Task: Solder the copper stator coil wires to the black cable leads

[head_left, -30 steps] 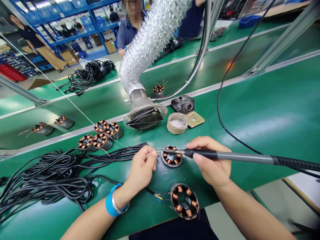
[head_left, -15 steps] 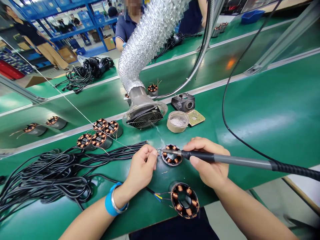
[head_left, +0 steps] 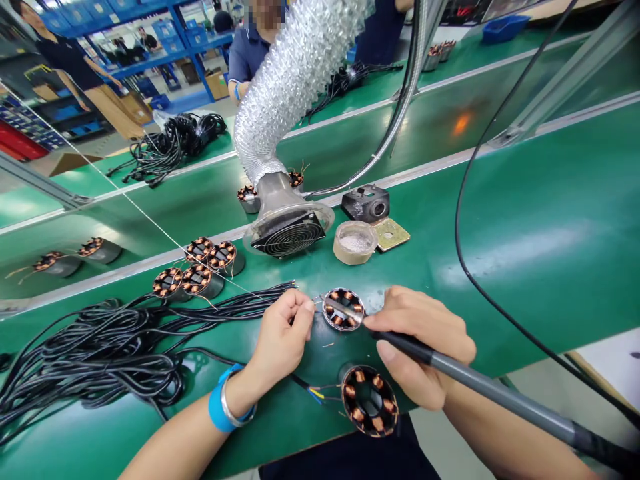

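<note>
My left hand (head_left: 286,330) is closed in a pinch beside a copper-wound stator (head_left: 343,309); fine wire ends show at its fingertips, at the stator's left edge. A soldering iron (head_left: 410,347) is gripped in my right hand (head_left: 425,340), its metal tip slanting over the top of that stator, close to the wire ends. Nearer my body lies a second stator (head_left: 370,401), joined at its left to blue and yellow leads (head_left: 316,393). Black cables (head_left: 110,347) lie in a big coil to the left of my left hand.
A fume duct with a round grille (head_left: 289,237) hangs above the bench (head_left: 525,247). Behind the work stand a round tin (head_left: 355,243) and a dark metal holder (head_left: 366,204). Several stators (head_left: 200,277) sit at the left. A person (head_left: 250,47) is across the bench.
My right hand has moved slightly right and down, and the iron is now tilted more steeply, its tip a little away from the wire ends. The smoke wisp is gone. Stators on the belt behind shifted left.
</note>
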The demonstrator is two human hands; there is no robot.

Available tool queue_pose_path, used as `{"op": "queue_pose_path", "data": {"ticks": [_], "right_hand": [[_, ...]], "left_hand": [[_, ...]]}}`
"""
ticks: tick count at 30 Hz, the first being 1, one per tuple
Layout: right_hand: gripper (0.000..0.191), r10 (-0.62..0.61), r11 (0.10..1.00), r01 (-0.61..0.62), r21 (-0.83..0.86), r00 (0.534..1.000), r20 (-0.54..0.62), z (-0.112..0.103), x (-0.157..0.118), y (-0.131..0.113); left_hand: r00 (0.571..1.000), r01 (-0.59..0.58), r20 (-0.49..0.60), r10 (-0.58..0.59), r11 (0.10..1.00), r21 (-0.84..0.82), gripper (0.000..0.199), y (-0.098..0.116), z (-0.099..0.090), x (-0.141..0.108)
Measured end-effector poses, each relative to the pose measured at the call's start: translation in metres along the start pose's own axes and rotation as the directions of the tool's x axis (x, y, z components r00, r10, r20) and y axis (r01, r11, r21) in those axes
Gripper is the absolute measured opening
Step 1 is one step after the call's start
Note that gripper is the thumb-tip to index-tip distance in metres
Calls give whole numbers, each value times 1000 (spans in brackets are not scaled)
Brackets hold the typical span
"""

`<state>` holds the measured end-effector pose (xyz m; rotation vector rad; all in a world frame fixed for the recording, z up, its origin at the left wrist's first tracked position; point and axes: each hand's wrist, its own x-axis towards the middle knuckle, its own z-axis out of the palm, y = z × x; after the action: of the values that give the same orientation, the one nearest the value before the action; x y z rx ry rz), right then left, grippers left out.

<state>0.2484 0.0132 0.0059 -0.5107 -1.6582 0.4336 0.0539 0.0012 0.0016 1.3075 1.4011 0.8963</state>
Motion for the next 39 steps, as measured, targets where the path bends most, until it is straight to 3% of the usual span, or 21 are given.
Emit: {"op": "queue_pose_path", "data": {"ticks": [4,11,16,21,29,35,39], "right_hand": [[29,-3,1000,3,1,998,-63,-2,3,0],[28,1,1000,-3,-22,997,-73,-1,7,0],[40,-31,997,24,-73,995,-90,0,1,10],[48,11,986,-2,-165,999,49,7,-5,21],[32,-158,961,206,-184,956,247,28,11,22],[34,-118,966,158,-206,974,193,26,6,21],[34,-44,980,86,-178,973,226,27,-1,18]], "left_hand": [[1000,0,7,0,1000,3,22,-1,0,-1],[1000,4,4,-4,1000,-3,24,0,0,0],[1000,0,19,1,1000,-10,26,-1,0,1],[995,-31,98,26,998,46,32,1,-6,1],[965,-162,237,115,968,190,40,14,-16,-5],[963,-235,214,167,905,354,30,17,-18,-4],[968,-153,227,102,963,223,36,11,-19,-2]]}}
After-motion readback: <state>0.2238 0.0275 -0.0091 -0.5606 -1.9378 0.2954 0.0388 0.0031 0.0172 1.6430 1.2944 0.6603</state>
